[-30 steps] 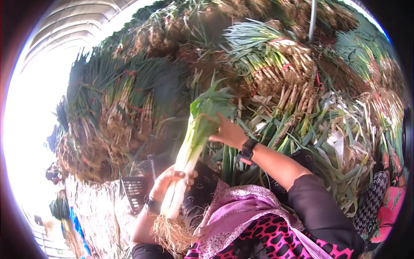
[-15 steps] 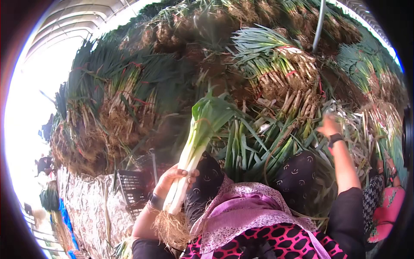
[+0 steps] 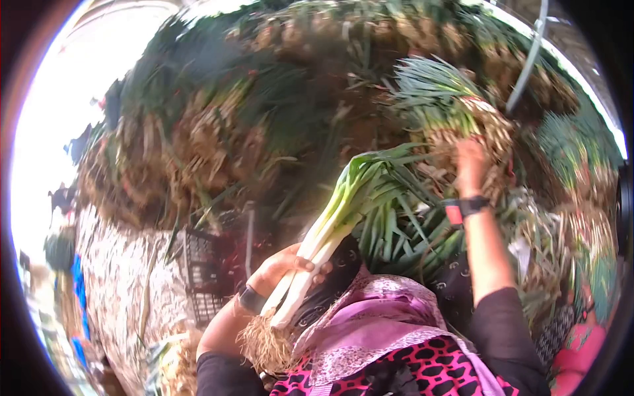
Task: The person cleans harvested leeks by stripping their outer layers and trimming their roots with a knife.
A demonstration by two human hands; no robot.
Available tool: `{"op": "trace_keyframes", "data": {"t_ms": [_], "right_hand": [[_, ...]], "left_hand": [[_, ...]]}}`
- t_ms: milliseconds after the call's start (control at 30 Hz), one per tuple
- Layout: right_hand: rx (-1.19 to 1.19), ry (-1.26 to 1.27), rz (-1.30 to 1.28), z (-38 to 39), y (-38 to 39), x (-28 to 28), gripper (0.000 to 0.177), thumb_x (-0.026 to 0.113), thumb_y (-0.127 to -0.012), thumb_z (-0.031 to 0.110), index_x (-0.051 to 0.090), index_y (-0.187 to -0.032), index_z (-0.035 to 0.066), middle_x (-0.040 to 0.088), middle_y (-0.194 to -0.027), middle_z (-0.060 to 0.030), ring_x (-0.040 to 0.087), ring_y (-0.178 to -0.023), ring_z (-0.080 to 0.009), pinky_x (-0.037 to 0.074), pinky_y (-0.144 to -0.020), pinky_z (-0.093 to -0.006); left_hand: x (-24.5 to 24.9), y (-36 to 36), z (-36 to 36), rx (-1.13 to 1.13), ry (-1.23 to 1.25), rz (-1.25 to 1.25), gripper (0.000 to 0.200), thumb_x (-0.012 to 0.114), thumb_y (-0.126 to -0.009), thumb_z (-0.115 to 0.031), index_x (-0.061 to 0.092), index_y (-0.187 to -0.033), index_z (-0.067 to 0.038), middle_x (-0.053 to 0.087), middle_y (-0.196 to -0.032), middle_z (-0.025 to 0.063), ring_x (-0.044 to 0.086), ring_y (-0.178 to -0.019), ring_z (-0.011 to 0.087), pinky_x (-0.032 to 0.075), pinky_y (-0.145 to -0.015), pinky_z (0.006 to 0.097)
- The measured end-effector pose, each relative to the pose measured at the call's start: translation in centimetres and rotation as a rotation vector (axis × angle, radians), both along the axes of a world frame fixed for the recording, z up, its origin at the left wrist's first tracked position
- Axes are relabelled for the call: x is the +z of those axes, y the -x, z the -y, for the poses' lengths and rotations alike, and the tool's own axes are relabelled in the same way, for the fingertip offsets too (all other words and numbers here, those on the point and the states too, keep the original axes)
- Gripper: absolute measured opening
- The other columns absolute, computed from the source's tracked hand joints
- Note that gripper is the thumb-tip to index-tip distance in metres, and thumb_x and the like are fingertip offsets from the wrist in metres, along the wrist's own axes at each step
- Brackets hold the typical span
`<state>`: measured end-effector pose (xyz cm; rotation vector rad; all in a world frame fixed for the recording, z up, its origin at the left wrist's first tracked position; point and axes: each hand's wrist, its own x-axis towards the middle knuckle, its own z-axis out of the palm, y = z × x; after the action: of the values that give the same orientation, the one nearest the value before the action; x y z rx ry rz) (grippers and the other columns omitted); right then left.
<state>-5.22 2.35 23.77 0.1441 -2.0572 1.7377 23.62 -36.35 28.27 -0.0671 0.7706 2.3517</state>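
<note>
My left hand (image 3: 290, 267) is wrapped round the white stalks of a few leeks (image 3: 323, 247). Their roots hang below it, and their green leaves spread up and to the right. My right hand (image 3: 471, 162) is stretched forward at the lower edge of a bundle of leeks (image 3: 449, 99) with roots attached. Blur hides its fingers, so I cannot tell whether it grips anything. Loose green leaves (image 3: 396, 231) lie before my knees.
More leek bundles (image 3: 191, 125) are piled at the left and back. A black crate (image 3: 206, 270) and pale sacking (image 3: 125, 270) stand at the left. A metal pole (image 3: 528, 59) rises at the upper right. Another person in pink (image 3: 578, 350) is at the lower right.
My right hand has moved left and forward to the bundle. The leeks in my left hand lean further right, their leaves are more spread, and the view has shifted.
</note>
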Motion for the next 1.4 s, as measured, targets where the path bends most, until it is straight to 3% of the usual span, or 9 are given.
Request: {"op": "trace_keyframes", "data": {"t_ms": [67, 200, 367, 433, 733, 900, 1033, 1200, 1400], "right_hand": [[-0.189, -0.524, 0.113, -3.6, -3.4, 2.5, 0.041, 0.056, -0.090, 0.024, 0.054, -0.122, -0.001, 0.058, -0.122, -0.0139, 0.053, -0.115, -0.0241, 0.038, -0.098, -0.0333], [-0.047, -0.743, 0.185, -13.1, 1.4, -16.9, 0.057, 0.055, -0.090, 0.034, 0.042, -0.133, -0.002, 0.045, -0.135, -0.0205, 0.043, -0.124, -0.0298, 0.032, -0.104, -0.0392], [0.245, -0.872, 0.572, -12.2, 4.8, -24.1, 0.044, 0.053, -0.090, 0.031, 0.055, -0.117, -0.005, 0.058, -0.117, -0.0224, 0.053, -0.108, -0.0367, 0.040, -0.092, -0.0390], [0.236, -1.014, 0.234, -10.2, 5.6, -23.7, 0.043, 0.055, -0.088, 0.032, 0.058, -0.113, -0.004, 0.061, -0.112, -0.0220, 0.055, -0.106, -0.0356, 0.041, -0.091, -0.0383], [0.386, -1.154, 0.146, 2.8, 9.0, -22.3, 0.034, 0.051, -0.092, 0.025, 0.059, -0.114, 0.001, 0.063, -0.113, -0.0160, 0.059, -0.105, -0.0306, 0.044, -0.089, -0.0361], [0.443, -1.173, 0.094, 7.0, 7.5, -20.9, 0.032, 0.052, -0.091, 0.025, 0.061, -0.109, 0.001, 0.064, -0.108, -0.0169, 0.061, -0.101, -0.0306, 0.046, -0.087, -0.0364], [0.441, -1.226, 0.168, 7.8, 6.3, -19.4, 0.030, 0.053, -0.090, 0.026, 0.064, -0.107, 0.003, 0.065, -0.105, -0.0158, 0.062, -0.096, -0.0307, 0.046, -0.084, -0.0364], [0.438, -1.304, 0.176, 6.3, 8.7, -18.9, 0.029, 0.055, -0.087, 0.025, 0.066, -0.102, 0.003, 0.067, -0.099, -0.0161, 0.062, -0.092, -0.0310, 0.047, -0.082, -0.0369], [0.607, -0.943, 0.148, 4.6, 5.1, -17.3, 0.032, 0.054, -0.088, 0.024, 0.063, -0.109, 0.002, 0.065, -0.106, -0.0147, 0.060, -0.101, -0.0207, 0.044, -0.091, -0.0322]], "left_hand": [[-0.7, -1.6, 1.2, 0.193, 0.014, -0.006, 0.055, 0.064, -0.076, -0.005, 0.040, -0.125, 0.002, 0.058, -0.102, 0.0211, 0.062, -0.082, 0.0230, 0.055, -0.068, 0.0304], [-2.4, -4.6, 3.8, 0.503, -0.085, -0.344, 0.053, 0.068, -0.078, -0.014, 0.043, -0.121, 0.002, 0.061, -0.102, 0.0193, 0.064, -0.085, 0.0251, 0.054, -0.075, 0.0340], [2.2, -14.3, 8.2, 1.066, 0.332, -0.414, 0.041, 0.066, -0.071, -0.004, 0.051, -0.109, 0.001, 0.063, -0.085, 0.0107, 0.063, -0.069, 0.0178, 0.054, -0.065, 0.0301], [2.8, -20.1, 10.2, 1.321, 0.512, -0.504, 0.038, 0.065, -0.071, -0.002, 0.053, -0.107, 0.001, 0.064, -0.083, 0.0097, 0.064, -0.070, 0.0177, 0.054, -0.065, 0.0302], [3.1, -60.2, 16.4, 2.169, 2.457, 0.309, 0.028, 0.062, -0.075, -0.022, 0.069, -0.082, 0.003, 0.062, -0.075, 0.0093, 0.060, -0.072, 0.0209, 0.049, -0.072, 0.0339], [-1.7, -76.9, 7.6, 2.983, 1.008, 0.650, 0.024, 0.065, -0.079, -0.014, 0.057, -0.098, -0.002, 0.058, -0.085, 0.0079, 0.058, -0.073, 0.0206, 0.052, -0.066, 0.0354], [-16.6, -87.7, -2.3, 2.544, 0.324, 1.539, 0.036, 0.049, -0.079, -0.012, 0.043, -0.112, 0.000, 0.055, -0.092, 0.0194, 0.060, -0.081, 0.0356, 0.050, -0.059, 0.0494], [-16.0, -87.0, -4.1, 2.127, 0.419, 1.879, 0.036, 0.052, -0.081, -0.013, 0.045, -0.113, 0.003, 0.055, -0.099, 0.0219, 0.058, -0.085, 0.0365, 0.049, -0.066, 0.0503], [-13.7, -85.8, 3.1, 2.132, 0.792, 1.416, 0.034, 0.057, -0.080, -0.012, 0.046, -0.108, 0.004, 0.054, -0.097, 0.0187, 0.054, -0.086, 0.0328, 0.044, -0.076, 0.0464]]}}
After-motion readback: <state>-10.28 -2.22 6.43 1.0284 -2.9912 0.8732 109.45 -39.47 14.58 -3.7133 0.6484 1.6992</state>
